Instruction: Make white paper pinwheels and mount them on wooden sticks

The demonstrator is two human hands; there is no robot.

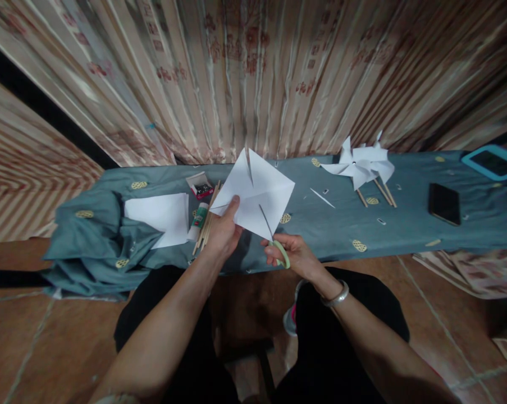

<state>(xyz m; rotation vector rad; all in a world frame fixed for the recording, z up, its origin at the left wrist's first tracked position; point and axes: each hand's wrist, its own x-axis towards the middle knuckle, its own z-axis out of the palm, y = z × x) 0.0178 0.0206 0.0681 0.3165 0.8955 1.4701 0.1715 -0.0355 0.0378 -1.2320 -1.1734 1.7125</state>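
Note:
My left hand (227,229) pinches a square sheet of white paper (261,188) near its lower left edge, thumb on top. A slit runs inward from the paper's top corner, and another line shows near its left corner. My right hand (293,252) grips scissors with pale green handles (283,255). Their dark blade lies at the paper's bottom corner, pointing toward the middle. Just left of my left hand are a glue stick (199,220), several thin wooden sticks (206,230) and a small open box (200,186) with dark small items inside.
A stack of white paper (169,216) lies at the left on the green cloth (333,241). White paper pinwheels (362,163) on sticks lie to the right, beyond a thin paper strip (322,197). Farther right are a dark phone (444,203) and a blue-framed tablet (493,161). Curtains hang behind.

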